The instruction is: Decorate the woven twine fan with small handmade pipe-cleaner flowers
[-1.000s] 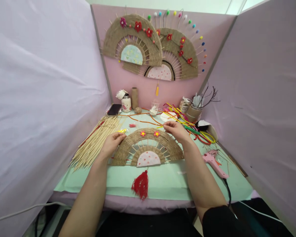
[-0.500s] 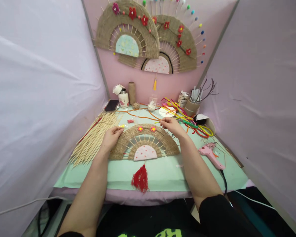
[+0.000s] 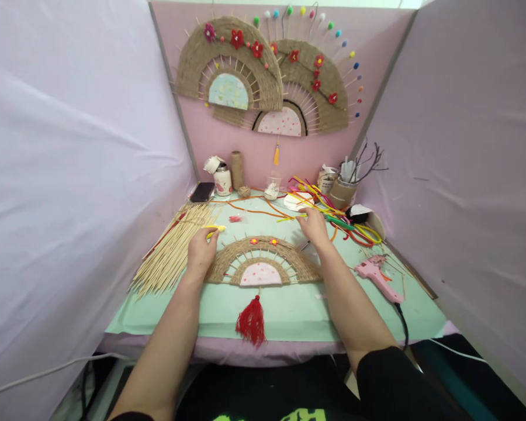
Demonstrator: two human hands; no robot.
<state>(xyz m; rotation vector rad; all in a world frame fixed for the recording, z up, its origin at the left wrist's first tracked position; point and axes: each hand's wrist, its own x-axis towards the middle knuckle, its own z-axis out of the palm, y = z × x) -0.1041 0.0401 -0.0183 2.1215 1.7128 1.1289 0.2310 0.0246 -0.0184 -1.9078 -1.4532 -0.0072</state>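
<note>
A half-round fan wound with brown twine [image 3: 304, 261] lies on the table, with sticks poking past its upper rim. Two small flowers [image 3: 264, 241] sit on its band, a pink spotted half-disc [image 3: 260, 273] is at its centre, and a red tassel [image 3: 251, 321] hangs below. My left hand [image 3: 201, 250] is just off the fan's upper left, fingers curved with a gap, beside a small yellow item [image 3: 214, 227] too blurred to name. Beyond the upper right edge, my right hand [image 3: 313, 227] has bent, slightly parted fingers by a yellow pipe cleaner [image 3: 286, 220].
Thin wooden sticks [image 3: 170, 251] are heaped at left, near a phone [image 3: 202, 192]. On the right are a pink glue gun [image 3: 377, 278] with a cord and tangled coloured pipe cleaners [image 3: 368, 233]. Jars and a twine roll [image 3: 236, 171] line the back. Larger fans [image 3: 228, 58] hang on the wall.
The fan has tipped from slightly raised to lying flatter. Both hands have come away from its upper rim and moved a little apart. The view has shifted slightly.
</note>
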